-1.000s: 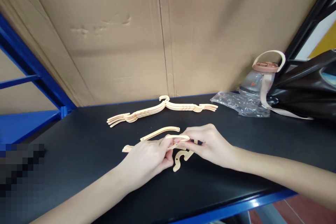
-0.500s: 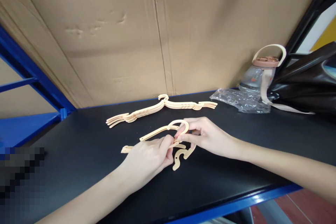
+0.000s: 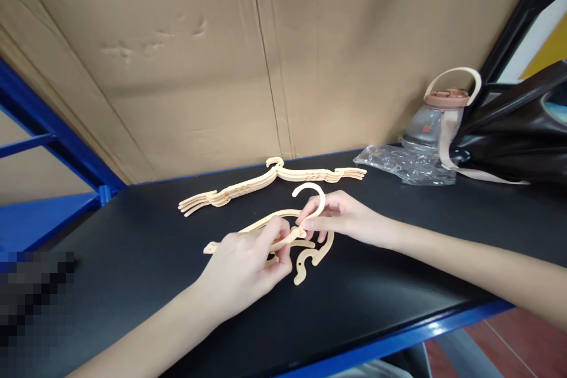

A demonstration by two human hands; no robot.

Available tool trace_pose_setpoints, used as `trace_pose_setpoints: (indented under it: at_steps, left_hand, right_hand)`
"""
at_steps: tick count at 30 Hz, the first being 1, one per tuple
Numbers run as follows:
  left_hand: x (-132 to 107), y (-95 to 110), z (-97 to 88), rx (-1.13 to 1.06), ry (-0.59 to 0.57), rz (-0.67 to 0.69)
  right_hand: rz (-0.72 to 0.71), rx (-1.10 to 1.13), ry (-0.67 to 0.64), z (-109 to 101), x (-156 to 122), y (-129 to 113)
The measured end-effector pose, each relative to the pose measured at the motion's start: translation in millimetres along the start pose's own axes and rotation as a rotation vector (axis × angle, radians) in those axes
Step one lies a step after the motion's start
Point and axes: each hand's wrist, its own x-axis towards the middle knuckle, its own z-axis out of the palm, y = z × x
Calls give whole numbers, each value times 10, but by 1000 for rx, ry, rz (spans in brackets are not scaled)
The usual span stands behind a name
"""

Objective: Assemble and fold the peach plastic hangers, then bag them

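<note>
My left hand (image 3: 254,257) is closed on a cream plastic hanger arm (image 3: 283,242), pinching it between thumb and fingers. At that arm's inner end, my right hand (image 3: 334,218) grips the base of a curved hanger hook (image 3: 319,196), whose open curve points up and left. Hook and arm touch where the fingertips meet; whether they are locked together I cannot tell. Below and behind my hands lie loose hanger pieces: a long arm (image 3: 266,220) and a notched, bent end piece (image 3: 303,263), both partly covered by my hands.
Several assembled cream hangers (image 3: 252,188) lie nested at the back of the black table (image 3: 363,289). To the right are a crumpled clear plastic bag (image 3: 403,164), a strapped water bottle (image 3: 427,124) and a black bag (image 3: 518,136). Cardboard (image 3: 199,71) stands behind; a blue frame (image 3: 66,136) rises left.
The hook has turned upright and its opening now faces left, above my fingers. My right hand has shifted slightly up, and my left fingers have moved along the hanger arm.
</note>
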Motion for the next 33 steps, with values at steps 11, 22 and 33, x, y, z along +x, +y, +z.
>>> trace_pose_setpoints:
  at_steps: [11, 22, 33]
  left_hand:
    - [65, -145, -170, -123, -14, -326]
    - [170, -319, -277, -717, 209, -586]
    - [153, -311, -165, -669, 242, -577]
  right_hand:
    - [-309, -850, 46, -105, -29, 44]
    - [-345, -1111, 35, -292, 39, 120]
    - [-274, -1099, 125, -257, 235, 305]
